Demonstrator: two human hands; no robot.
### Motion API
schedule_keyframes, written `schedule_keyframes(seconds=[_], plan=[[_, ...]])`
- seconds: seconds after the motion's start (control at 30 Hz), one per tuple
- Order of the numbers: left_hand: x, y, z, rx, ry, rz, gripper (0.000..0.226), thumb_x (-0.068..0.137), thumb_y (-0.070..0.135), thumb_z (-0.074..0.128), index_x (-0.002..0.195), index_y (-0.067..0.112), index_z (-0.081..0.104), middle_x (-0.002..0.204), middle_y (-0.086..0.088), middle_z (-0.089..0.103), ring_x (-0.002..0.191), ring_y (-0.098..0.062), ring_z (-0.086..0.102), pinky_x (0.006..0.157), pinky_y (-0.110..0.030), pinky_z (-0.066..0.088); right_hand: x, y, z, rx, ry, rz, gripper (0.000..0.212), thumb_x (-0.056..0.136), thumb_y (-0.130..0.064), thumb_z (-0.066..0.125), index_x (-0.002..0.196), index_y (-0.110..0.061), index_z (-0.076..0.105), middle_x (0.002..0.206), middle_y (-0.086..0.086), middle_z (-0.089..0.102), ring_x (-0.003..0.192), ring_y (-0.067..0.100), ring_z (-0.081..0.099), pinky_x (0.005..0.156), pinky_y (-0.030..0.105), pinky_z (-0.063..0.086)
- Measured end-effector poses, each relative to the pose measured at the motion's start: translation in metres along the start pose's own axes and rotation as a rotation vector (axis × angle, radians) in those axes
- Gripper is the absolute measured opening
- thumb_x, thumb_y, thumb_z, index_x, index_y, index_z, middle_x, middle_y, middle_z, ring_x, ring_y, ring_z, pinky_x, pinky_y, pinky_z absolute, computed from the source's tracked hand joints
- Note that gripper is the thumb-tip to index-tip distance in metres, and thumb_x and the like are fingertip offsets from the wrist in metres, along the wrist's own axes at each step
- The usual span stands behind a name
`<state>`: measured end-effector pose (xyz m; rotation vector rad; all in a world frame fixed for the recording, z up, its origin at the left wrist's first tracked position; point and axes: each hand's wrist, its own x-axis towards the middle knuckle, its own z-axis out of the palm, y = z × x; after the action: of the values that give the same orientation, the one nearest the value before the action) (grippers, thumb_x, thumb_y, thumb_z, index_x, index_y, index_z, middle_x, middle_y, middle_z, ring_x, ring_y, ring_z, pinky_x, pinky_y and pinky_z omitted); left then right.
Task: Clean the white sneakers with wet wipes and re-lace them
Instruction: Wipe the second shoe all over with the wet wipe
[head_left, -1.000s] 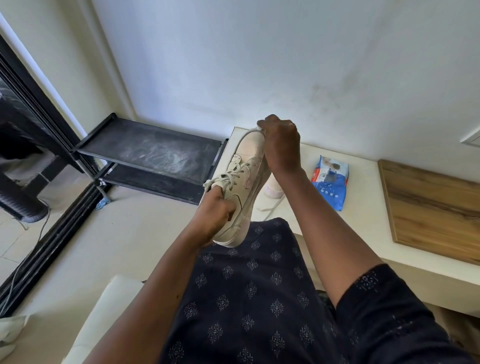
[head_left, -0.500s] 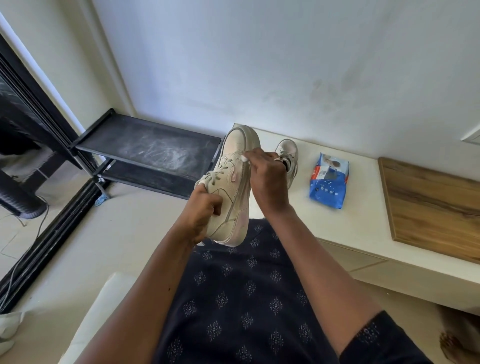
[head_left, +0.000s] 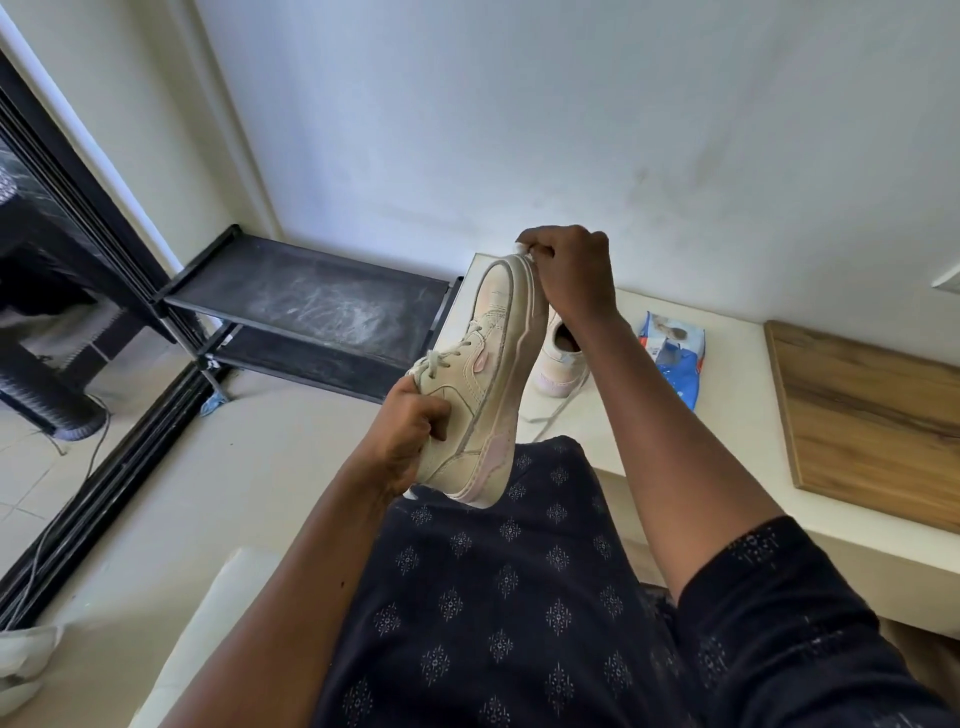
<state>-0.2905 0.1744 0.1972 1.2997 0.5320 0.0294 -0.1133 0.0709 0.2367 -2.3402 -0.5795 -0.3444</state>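
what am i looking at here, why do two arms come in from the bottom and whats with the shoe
There is no machine here: a camera worn on a person's head looks forward and down, so their own arms enter from the bottom. The left hand has its grip on the heel end of a scuffed off-white lace-up sneaker, held up in the air. The right hand pinches a small white wet wipe at the toe's sole edge. On the pale ledge lie the second white sneaker, a blue wipes pack and a brown wooden board.
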Motion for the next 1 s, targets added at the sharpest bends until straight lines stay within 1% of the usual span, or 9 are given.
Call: schedule_keyframes(seconds=[0.13, 0.23, 0.33, 0.57, 0.67, 0.73, 0.87, 0.93, 1.0], plan=[[0.0, -0.004, 0.002, -0.093, 0.025, -0.019, 0.029, 0.058, -0.018, 0.035, 0.071, -0.002, 0.054, 0.059, -0.006, 0.043, 0.057, -0.021, 0.039, 0.048, -0.02, 0.034, -0.015, 0.0, 0.005, 0.044, 0.139, -0.135, 0.028, 0.081, -0.001, 0.047, 0.088, -0.005, 0.073, 0.084, 0.012, 0.073, 0.074, 0.034, 0.066, 0.071, 0.025, 0.038], [0.002, -0.008, 0.003, -0.198, 0.02, -0.041, 0.036, 0.049, -0.015, 0.036, 0.071, 0.001, 0.059, 0.069, -0.01, 0.048, 0.066, -0.027, 0.046, 0.059, -0.027, 0.041, -0.026, -0.002, 0.01, 0.034, 0.239, -0.262, 0.021, 0.075, 0.007, 0.053, 0.079, -0.002, 0.071, 0.073, 0.01, 0.07, 0.061, 0.033, 0.063, 0.059, 0.02, 0.031], [0.003, -0.008, 0.002, -0.24, 0.009, -0.051, 0.041, 0.042, -0.012, 0.036, 0.07, 0.002, 0.063, 0.074, -0.012, 0.052, 0.073, -0.031, 0.051, 0.066, -0.033, 0.046, -0.036, 0.001, 0.013, 0.035, 0.255, -0.305, 0.021, 0.071, 0.015, 0.057, 0.076, -0.003, 0.068, 0.07, 0.007, 0.067, 0.064, 0.03, 0.062, 0.06, 0.017, 0.031], [0.003, -0.009, 0.0, -0.289, -0.016, -0.077, 0.048, 0.04, -0.01, 0.036, 0.08, -0.003, 0.061, 0.073, -0.014, 0.058, 0.065, -0.032, 0.059, 0.06, -0.036, 0.054, -0.061, 0.008, 0.026, 0.039, 0.229, -0.33, 0.02, 0.071, 0.015, 0.061, 0.078, -0.001, 0.068, 0.071, 0.007, 0.065, 0.067, 0.03, 0.06, 0.067, 0.025, 0.043], [0.004, -0.01, -0.001, -0.306, -0.027, -0.089, 0.052, 0.04, -0.01, 0.036, 0.086, -0.005, 0.06, 0.077, -0.016, 0.059, 0.069, -0.034, 0.06, 0.064, -0.04, 0.055, -0.078, 0.007, 0.031, 0.034, 0.224, -0.353, 0.019, 0.08, 0.004, 0.051, 0.085, 0.001, 0.07, 0.078, 0.009, 0.068, 0.075, 0.031, 0.061, 0.068, 0.032, 0.053], [0.004, -0.011, -0.001, -0.312, -0.028, -0.105, 0.058, 0.039, -0.01, 0.036, 0.093, -0.007, 0.057, 0.083, -0.018, 0.057, 0.075, -0.036, 0.058, 0.07, -0.043, 0.053, -0.089, 0.007, 0.032, 0.035, 0.226, -0.363, 0.024, 0.085, -0.005, 0.047, 0.088, 0.002, 0.07, 0.08, 0.009, 0.068, 0.078, 0.031, 0.061, 0.068, 0.034, 0.053], [0.004, -0.011, -0.001, -0.361, -0.019, -0.126, 0.058, 0.04, -0.009, 0.036, 0.093, -0.006, 0.059, 0.081, -0.018, 0.059, 0.075, -0.037, 0.059, 0.067, -0.045, 0.055, -0.108, 0.006, 0.033, 0.051, 0.225, -0.379, 0.032, 0.082, -0.001, 0.039, 0.09, 0.003, 0.07, 0.085, 0.01, 0.07, 0.081, 0.031, 0.062, 0.073, 0.03, 0.05], [0.005, -0.01, -0.003, -0.375, 0.006, -0.118, 0.062, 0.042, -0.008, 0.035, 0.099, -0.007, 0.059, 0.089, -0.021, 0.059, 0.083, -0.04, 0.058, 0.077, -0.052, 0.053, -0.116, 0.005, 0.033, 0.071, 0.194, -0.4, 0.035, 0.08, 0.001, 0.038, 0.092, 0.002, 0.071, 0.089, 0.01, 0.07, 0.082, 0.031, 0.063, 0.075, 0.029, 0.051], [0.006, -0.01, -0.006, -0.371, 0.017, -0.115, 0.072, 0.041, -0.008, 0.036, 0.11, -0.009, 0.057, 0.102, -0.025, 0.055, 0.094, -0.044, 0.055, 0.092, -0.064, 0.043, -0.122, 0.006, 0.032, 0.098, 0.156, -0.439, 0.033, 0.082, 0.001, 0.041, 0.095, 0.002, 0.071, 0.092, 0.01, 0.071, 0.081, 0.031, 0.064, 0.075, 0.031, 0.053]])
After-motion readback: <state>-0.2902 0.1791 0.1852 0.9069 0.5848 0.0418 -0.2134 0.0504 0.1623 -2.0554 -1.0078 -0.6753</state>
